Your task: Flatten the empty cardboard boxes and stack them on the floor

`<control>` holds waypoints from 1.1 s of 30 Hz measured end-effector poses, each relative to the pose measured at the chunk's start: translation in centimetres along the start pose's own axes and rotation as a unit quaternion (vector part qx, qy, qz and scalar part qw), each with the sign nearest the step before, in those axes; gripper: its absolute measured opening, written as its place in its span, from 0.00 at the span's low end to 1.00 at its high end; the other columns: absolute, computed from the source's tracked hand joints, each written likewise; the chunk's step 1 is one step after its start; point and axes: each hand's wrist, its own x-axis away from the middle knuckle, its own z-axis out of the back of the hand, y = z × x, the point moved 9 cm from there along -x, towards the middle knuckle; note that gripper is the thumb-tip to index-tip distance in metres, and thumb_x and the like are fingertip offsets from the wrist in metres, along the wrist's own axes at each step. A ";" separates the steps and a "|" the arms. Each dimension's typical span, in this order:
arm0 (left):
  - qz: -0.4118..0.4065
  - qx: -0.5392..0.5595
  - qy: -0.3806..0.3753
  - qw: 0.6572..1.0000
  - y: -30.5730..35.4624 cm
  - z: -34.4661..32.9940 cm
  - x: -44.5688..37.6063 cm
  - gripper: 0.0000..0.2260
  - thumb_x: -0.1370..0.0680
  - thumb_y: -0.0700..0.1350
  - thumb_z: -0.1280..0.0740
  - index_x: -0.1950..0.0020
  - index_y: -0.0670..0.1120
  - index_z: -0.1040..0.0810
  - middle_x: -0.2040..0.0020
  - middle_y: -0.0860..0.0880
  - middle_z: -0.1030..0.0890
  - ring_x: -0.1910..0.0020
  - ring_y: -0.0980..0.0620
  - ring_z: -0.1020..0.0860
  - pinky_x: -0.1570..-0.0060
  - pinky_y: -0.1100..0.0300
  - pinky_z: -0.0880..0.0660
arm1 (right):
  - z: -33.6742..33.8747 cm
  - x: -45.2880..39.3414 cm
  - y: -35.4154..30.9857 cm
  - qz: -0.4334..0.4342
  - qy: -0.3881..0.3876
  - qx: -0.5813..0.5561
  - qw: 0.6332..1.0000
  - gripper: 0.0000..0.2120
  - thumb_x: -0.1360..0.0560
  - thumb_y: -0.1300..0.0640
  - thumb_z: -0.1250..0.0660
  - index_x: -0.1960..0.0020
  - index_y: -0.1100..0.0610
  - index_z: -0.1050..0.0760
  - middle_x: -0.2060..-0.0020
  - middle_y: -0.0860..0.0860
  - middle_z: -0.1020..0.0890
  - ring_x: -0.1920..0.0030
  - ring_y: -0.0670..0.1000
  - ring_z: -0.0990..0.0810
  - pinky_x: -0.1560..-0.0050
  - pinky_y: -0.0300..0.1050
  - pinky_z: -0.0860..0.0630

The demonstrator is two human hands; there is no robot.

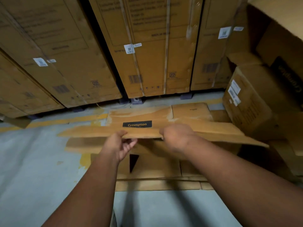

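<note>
Both hands grip the near edge of a flattened Crompton cardboard box [155, 130]: the left hand [120, 145] pinches it, thumb on top and fingers [129, 145] curled beneath; the right hand [177, 136] clasps it from above. Flattened boxes [157, 167] lie on the floor [41, 169] beneath, tall strapped cartons [147, 54] standing beyond.

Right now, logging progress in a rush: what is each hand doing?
Left hand: grips the near edge of the flattened cardboard box.
Right hand: grips the same edge, fingers hidden underneath.
</note>
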 end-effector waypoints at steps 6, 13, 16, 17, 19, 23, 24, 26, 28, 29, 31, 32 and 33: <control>-0.189 0.090 -0.093 0.973 9.0 -5.4 6.2 0.04 0.14 0.41 0.34 0.42 0.44 0.20 0.50 0.44 0.11 0.51 0.47 0.11 0.55 0.51 0.12 | 10.5 4.3 0.9 0.013 0.291 0.041 0.956 0.30 0.19 0.53 0.28 0.20 0.46 0.32 0.36 0.53 0.23 0.37 0.60 0.24 0.40 0.60 0.23; -0.084 0.117 0.035 0.989 0.1 1.0 1.9 0.04 0.14 0.39 0.36 0.48 0.45 0.23 0.53 0.43 0.16 0.56 0.47 0.17 0.70 0.59 0.17 | -1.1 0.9 -0.8 0.040 0.175 0.028 0.983 0.30 0.16 0.62 0.40 0.16 0.50 0.39 0.29 0.57 0.26 0.30 0.63 0.27 0.39 0.62 0.21; -0.033 0.046 0.110 0.992 -6.2 4.9 -2.2 0.05 0.13 0.39 0.35 0.38 0.40 0.22 0.44 0.39 0.16 0.51 0.43 0.16 0.55 0.50 0.14 | -9.1 0.3 -0.7 0.041 0.086 0.030 0.995 0.28 0.14 0.62 0.43 0.15 0.52 0.41 0.28 0.58 0.26 0.30 0.63 0.27 0.39 0.61 0.20; -0.015 0.030 0.123 0.992 -8.1 6.1 -3.3 0.08 0.13 0.39 0.34 0.35 0.38 0.23 0.42 0.37 0.16 0.48 0.40 0.15 0.45 0.45 0.14 | -11.4 0.2 -0.5 0.043 0.064 0.033 0.996 0.28 0.14 0.62 0.42 0.15 0.52 0.40 0.29 0.58 0.25 0.30 0.63 0.26 0.38 0.61 0.20; 0.023 -0.003 0.130 0.991 -11.0 8.1 -4.8 0.11 0.13 0.39 0.33 0.33 0.35 0.23 0.45 0.33 0.15 0.51 0.37 0.12 0.34 0.40 0.18 | -15.1 0.3 -0.3 0.042 0.030 0.035 0.998 0.29 0.15 0.61 0.38 0.16 0.52 0.40 0.30 0.58 0.24 0.32 0.63 0.25 0.38 0.61 0.19; 0.116 -0.064 0.124 0.983 -14.5 10.9 -6.4 0.11 0.12 0.39 0.36 0.34 0.32 0.26 0.47 0.29 0.14 0.55 0.37 0.11 0.53 0.45 0.12 | -19.4 0.2 0.1 0.033 -0.042 0.051 0.997 0.25 0.17 0.64 0.36 0.21 0.53 0.31 0.29 0.61 0.27 0.31 0.63 0.28 0.42 0.59 0.18; 0.131 -0.066 0.122 0.982 -15.0 11.4 -6.7 0.11 0.12 0.38 0.37 0.34 0.31 0.26 0.44 0.28 0.15 0.53 0.36 0.12 0.61 0.46 0.12 | -20.1 0.1 0.1 0.027 -0.059 0.063 0.996 0.24 0.17 0.65 0.36 0.22 0.54 0.29 0.27 0.63 0.29 0.30 0.64 0.29 0.43 0.59 0.18; 0.149 -0.065 0.116 0.980 -15.6 11.8 -7.1 0.11 0.11 0.38 0.38 0.34 0.31 0.25 0.45 0.28 0.15 0.51 0.35 0.12 0.64 0.45 0.13 | -21.4 -0.4 0.2 0.008 -0.094 0.078 0.992 0.24 0.17 0.66 0.37 0.22 0.55 0.28 0.23 0.67 0.33 0.26 0.67 0.31 0.42 0.60 0.19; 0.161 -0.082 0.108 0.978 -16.0 11.8 -7.6 0.13 0.11 0.39 0.38 0.33 0.30 0.25 0.49 0.28 0.14 0.56 0.37 0.11 0.64 0.48 0.13 | -22.1 -0.8 0.4 -0.011 -0.119 0.070 0.990 0.23 0.16 0.66 0.39 0.23 0.55 0.26 0.28 0.64 0.26 0.28 0.66 0.27 0.40 0.59 0.19; 0.161 -0.089 0.106 0.977 -16.0 11.7 -7.9 0.13 0.11 0.40 0.38 0.33 0.30 0.25 0.51 0.28 0.14 0.61 0.39 0.11 0.64 0.50 0.13 | -22.1 -1.1 0.5 -0.008 -0.118 0.068 0.991 0.21 0.16 0.65 0.40 0.26 0.55 0.24 0.33 0.61 0.21 0.33 0.64 0.23 0.42 0.57 0.19; 0.151 -0.089 0.101 0.979 -15.4 10.9 -8.7 0.14 0.10 0.40 0.38 0.34 0.29 0.25 0.54 0.29 0.14 0.65 0.41 0.11 0.64 0.52 0.14 | -21.2 -1.6 1.0 0.001 -0.096 0.068 0.993 0.17 0.16 0.63 0.40 0.30 0.54 0.23 0.41 0.55 0.16 0.41 0.60 0.18 0.47 0.54 0.20; 0.145 -0.086 0.097 0.981 -14.9 10.4 -9.0 0.13 0.11 0.40 0.37 0.33 0.30 0.25 0.54 0.30 0.13 0.64 0.41 0.11 0.65 0.52 0.13 | -20.6 -2.0 1.4 0.001 -0.084 0.071 0.994 0.16 0.16 0.63 0.40 0.30 0.54 0.23 0.42 0.55 0.16 0.43 0.59 0.18 0.49 0.53 0.22; 0.138 -0.080 0.090 0.983 -14.5 9.8 -9.4 0.13 0.11 0.40 0.37 0.32 0.31 0.25 0.52 0.30 0.13 0.61 0.40 0.11 0.65 0.52 0.13 | -19.9 -2.3 1.8 -0.002 -0.073 0.075 0.995 0.16 0.16 0.63 0.39 0.31 0.54 0.24 0.42 0.55 0.16 0.42 0.59 0.18 0.50 0.54 0.23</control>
